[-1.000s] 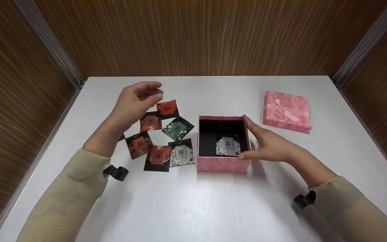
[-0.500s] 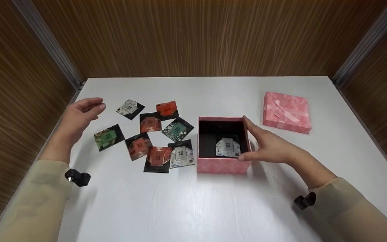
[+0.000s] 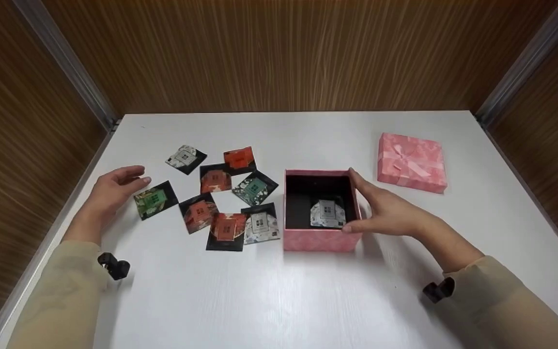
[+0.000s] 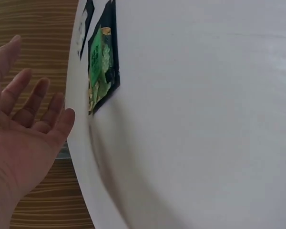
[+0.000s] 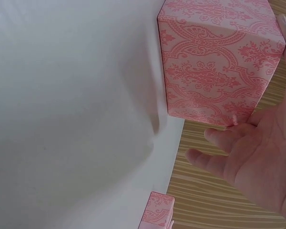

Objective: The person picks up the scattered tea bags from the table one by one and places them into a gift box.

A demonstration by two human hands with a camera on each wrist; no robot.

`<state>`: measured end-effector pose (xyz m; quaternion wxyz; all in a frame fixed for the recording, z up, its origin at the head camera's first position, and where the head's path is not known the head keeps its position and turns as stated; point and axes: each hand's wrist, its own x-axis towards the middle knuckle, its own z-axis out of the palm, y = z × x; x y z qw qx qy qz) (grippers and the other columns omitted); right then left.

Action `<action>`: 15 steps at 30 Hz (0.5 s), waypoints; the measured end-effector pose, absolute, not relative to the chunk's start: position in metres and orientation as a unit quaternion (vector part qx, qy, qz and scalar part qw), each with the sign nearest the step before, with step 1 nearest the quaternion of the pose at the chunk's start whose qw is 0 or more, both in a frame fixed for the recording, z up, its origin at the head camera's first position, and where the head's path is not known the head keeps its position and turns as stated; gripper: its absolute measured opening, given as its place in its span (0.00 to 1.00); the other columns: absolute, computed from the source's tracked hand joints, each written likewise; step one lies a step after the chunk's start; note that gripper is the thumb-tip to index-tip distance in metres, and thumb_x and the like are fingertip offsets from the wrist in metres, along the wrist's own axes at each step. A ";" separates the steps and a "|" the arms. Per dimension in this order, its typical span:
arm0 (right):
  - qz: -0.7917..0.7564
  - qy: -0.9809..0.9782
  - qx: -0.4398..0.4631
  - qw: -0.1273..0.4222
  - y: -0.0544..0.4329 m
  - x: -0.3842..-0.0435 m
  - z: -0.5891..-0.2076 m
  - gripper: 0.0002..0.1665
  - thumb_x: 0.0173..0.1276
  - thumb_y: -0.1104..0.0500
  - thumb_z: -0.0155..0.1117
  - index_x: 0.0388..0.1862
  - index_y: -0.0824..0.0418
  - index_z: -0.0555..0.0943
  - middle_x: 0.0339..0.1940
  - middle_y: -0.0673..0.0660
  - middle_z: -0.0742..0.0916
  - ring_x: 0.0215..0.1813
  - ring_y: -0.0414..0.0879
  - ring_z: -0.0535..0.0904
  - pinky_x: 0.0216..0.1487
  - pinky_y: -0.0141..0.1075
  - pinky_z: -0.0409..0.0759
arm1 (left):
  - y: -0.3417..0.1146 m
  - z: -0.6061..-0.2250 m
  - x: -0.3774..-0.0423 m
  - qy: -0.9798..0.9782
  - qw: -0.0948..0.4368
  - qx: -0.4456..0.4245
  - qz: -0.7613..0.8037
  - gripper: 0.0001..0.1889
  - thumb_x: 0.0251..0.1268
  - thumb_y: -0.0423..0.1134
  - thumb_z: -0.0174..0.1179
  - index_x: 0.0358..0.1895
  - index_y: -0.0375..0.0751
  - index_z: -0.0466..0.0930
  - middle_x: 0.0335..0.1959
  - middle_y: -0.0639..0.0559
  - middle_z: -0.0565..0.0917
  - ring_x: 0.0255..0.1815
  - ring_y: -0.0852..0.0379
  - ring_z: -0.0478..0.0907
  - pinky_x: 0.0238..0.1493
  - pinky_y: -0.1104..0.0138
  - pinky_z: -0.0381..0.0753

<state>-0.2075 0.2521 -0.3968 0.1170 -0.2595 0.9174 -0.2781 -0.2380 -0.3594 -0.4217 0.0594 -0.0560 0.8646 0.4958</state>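
In the head view my left hand (image 3: 114, 191) hovers at the left, its fingers relaxed and holding nothing. Just right of its fingertips lies a flat square sachet (image 3: 155, 200), green and black. My right hand (image 3: 393, 208) grips the right side of a lidless pink gift box (image 3: 320, 240), thumb at the near corner and index finger at the far one. A white-and-black sachet (image 3: 327, 213) sits inside the box on its dark bottom. The right wrist view shows the patterned outer wall of the box (image 5: 207, 71) with the right hand (image 5: 262, 157) against it.
Several more sachets are spread left of the box, among them a white one (image 3: 185, 159), a red one (image 3: 239, 159), a teal one (image 3: 255, 189) and a floral white one (image 3: 261, 223). A pink lid with a ribbon bow (image 3: 412, 162) lies at the right. Wood-grain panels (image 3: 279, 58) enclose the white table (image 3: 269, 300).
My left hand has swung left from above the sachets, uncovering the green and white ones, then come slightly nearer to the green one. The right hand and box stay put.
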 end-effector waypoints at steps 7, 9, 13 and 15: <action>-0.277 0.917 -0.259 0.122 0.252 -0.207 -0.397 0.80 0.59 0.28 0.78 0.90 0.56 0.38 0.88 0.60 0.54 0.85 0.58 0.55 0.80 0.59 0.58 | -0.359 -0.438 -0.238 0.858 0.092 -0.051 0.503 0.41 0.79 0.52 0.64 0.84 0.35 0.58 0.81 0.34 0.64 0.82 0.38 0.57 0.81 0.46 0.55; -0.273 0.918 -0.258 0.123 0.252 -0.206 -0.397 0.80 0.59 0.28 0.78 0.90 0.56 0.38 0.89 0.60 0.54 0.85 0.58 0.55 0.80 0.59 0.58 | -0.360 -0.442 -0.237 0.854 0.103 -0.049 0.508 0.41 0.79 0.50 0.64 0.85 0.35 0.56 0.82 0.35 0.62 0.83 0.38 0.55 0.81 0.46 0.55; -0.269 0.920 -0.257 0.122 0.252 -0.206 -0.396 0.80 0.59 0.28 0.78 0.90 0.56 0.38 0.88 0.60 0.54 0.85 0.59 0.55 0.80 0.59 0.59 | -0.361 -0.448 -0.236 0.855 0.115 -0.043 0.504 0.41 0.80 0.47 0.63 0.85 0.35 0.53 0.83 0.36 0.61 0.84 0.38 0.55 0.81 0.47 0.56; -0.268 0.920 -0.257 0.122 0.252 -0.206 -0.396 0.79 0.59 0.28 0.78 0.90 0.56 0.38 0.88 0.60 0.54 0.85 0.59 0.55 0.80 0.60 0.59 | -0.362 -0.450 -0.235 0.856 0.116 -0.040 0.502 0.42 0.80 0.46 0.63 0.86 0.35 0.53 0.83 0.36 0.61 0.84 0.38 0.55 0.81 0.47 0.57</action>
